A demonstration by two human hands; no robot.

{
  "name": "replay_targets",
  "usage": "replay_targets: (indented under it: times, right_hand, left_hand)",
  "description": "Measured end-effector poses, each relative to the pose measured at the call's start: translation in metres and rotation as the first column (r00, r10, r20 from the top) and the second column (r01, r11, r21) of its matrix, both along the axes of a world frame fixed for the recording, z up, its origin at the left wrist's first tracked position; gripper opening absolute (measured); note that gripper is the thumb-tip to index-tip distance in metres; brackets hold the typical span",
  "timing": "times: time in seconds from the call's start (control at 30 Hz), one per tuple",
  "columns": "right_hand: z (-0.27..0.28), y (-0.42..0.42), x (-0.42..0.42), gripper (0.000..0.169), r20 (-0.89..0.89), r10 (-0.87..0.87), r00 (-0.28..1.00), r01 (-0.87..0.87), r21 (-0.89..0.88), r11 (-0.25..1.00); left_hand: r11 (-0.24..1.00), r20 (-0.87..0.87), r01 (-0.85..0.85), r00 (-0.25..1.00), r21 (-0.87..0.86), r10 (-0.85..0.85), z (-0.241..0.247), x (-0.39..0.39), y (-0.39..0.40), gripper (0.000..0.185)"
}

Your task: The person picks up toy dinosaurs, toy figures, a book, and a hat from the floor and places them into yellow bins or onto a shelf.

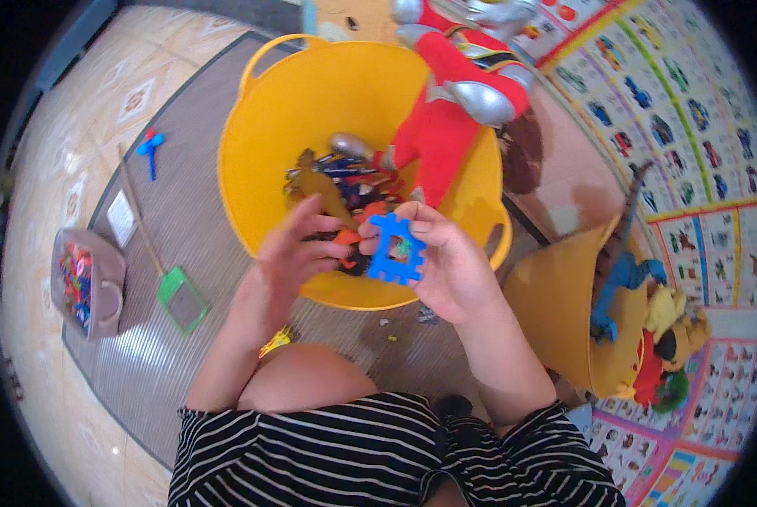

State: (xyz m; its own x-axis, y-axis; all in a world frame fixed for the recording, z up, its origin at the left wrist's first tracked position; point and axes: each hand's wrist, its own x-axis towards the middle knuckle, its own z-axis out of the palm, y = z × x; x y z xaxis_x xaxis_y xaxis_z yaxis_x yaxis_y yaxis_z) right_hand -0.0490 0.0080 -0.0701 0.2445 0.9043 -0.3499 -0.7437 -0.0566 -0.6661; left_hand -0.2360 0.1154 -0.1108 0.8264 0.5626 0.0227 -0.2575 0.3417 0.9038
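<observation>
My right hand (pixel 457 263) grips a blue plastic building piece (pixel 383 258) by its upper right side. The piece is a flat square with notched edges and a square hole in its middle. To its left is my left hand (pixel 302 244), blurred, fingers apart and holding nothing that I can make out. Both hands are over the near side of a yellow tub (pixel 327 82) with loop handles. Inside the tub lie several small toys (pixel 359 184), partly hidden by my hands. A large red and silver toy figure (pixel 442 133) leans over the tub's right wall, legs inside.
A second yellow tub (pixel 549 304) lies tipped at right, with a blue toy dinosaur (pixel 613 291) and soft toys (pixel 663 342) at its mouth. On the left are a pinkish basket (pixel 109 279) of small pieces, a green swatter (pixel 182 298) and a blue toy hammer (pixel 151 152) on the mat (pixel 163 215).
</observation>
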Motion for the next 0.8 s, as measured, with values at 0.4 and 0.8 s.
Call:
replay_targets:
  times: [0.4, 0.8]
  right_hand:
    - [0.1, -0.268, 0.191, 0.018, 0.914, 0.383, 0.132, 0.58, -0.385, 0.718]
    - [0.063, -0.237, 0.162, 0.02, 0.842, 0.503, -0.193, 0.623, -0.291, 0.726]
  left_hand:
    - [0.711, -0.148, -0.302, 0.856, 0.635, 0.496, -0.032, -0.015, 0.012, 0.039]
    - [0.75, -0.162, -0.277, 0.876, 0.6, 0.454, -0.025, 0.003, 0.007, 0.032]
